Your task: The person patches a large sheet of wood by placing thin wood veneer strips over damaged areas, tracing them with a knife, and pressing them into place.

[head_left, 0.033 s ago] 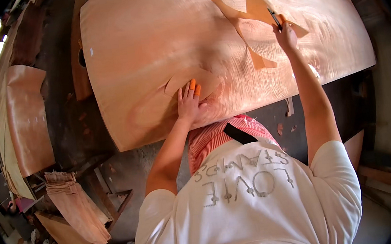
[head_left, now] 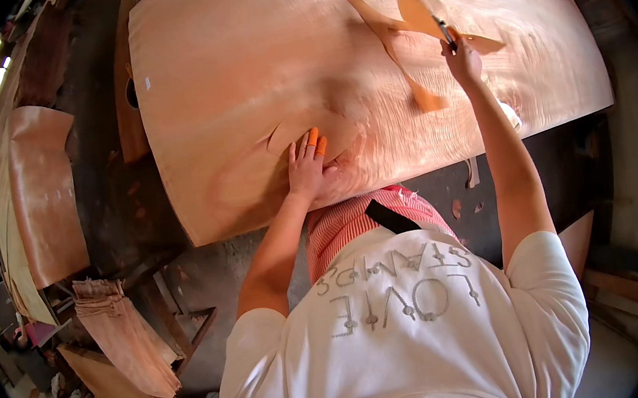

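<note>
A large sheet of pale wood veneer (head_left: 227,61) covers the table in front of me. My left hand (head_left: 307,167) lies open and flat near its front edge, with orange covers on two fingertips. Beneath those fingers is a separate-looking veneer patch (head_left: 337,129), partly hidden by the hand. Farther off to the right, my right hand (head_left: 463,62) is closed around a slim craft knife (head_left: 444,29) with a dark grip and silvery tip. Next to the knife an irregular orange-brown veneer offcut (head_left: 414,12), with openings in it, rests on the sheet and partly curls up.
A white round object (head_left: 511,116) sits by my right forearm, partly covered. To the left, another veneer sheet (head_left: 47,196) hangs over a stack. Below it are crumpled veneer strips (head_left: 127,336) and a wooden board (head_left: 126,394). Small scraps lie on the floor.
My right hand has shifted slightly left and nearer with the knife. The offcut has moved and bent, its narrow strips curling more. My left hand has stayed in place.
</note>
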### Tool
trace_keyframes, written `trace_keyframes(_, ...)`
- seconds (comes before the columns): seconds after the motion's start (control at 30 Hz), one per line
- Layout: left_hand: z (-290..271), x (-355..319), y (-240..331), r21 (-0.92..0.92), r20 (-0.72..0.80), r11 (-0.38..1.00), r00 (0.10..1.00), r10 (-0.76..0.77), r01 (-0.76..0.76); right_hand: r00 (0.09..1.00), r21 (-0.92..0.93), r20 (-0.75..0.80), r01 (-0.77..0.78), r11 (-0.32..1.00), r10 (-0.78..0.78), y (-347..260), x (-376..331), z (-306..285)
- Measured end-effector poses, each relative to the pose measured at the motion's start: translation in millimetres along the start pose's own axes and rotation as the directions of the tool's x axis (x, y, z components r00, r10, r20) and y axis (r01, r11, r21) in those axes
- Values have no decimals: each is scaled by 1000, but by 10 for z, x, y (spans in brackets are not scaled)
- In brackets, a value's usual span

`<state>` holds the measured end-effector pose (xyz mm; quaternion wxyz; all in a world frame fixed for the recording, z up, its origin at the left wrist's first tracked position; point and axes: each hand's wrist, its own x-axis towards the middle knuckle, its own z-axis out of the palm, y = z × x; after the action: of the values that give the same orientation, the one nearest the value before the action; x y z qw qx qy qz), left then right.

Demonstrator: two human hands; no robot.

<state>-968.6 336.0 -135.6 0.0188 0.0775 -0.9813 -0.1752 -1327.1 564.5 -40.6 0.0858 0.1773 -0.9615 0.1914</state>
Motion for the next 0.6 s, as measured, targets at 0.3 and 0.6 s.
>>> trace_keyframes(0.3,87,23,-76,-1,-186,998,980,66,-67,981,836,71,-157,525,181,-244,-549,13)
trace_keyframes(0.6,-51,136,-76,-210,-360,975,933,-12,-69,992,585,102,4,811,-78,-500,-921,-272)
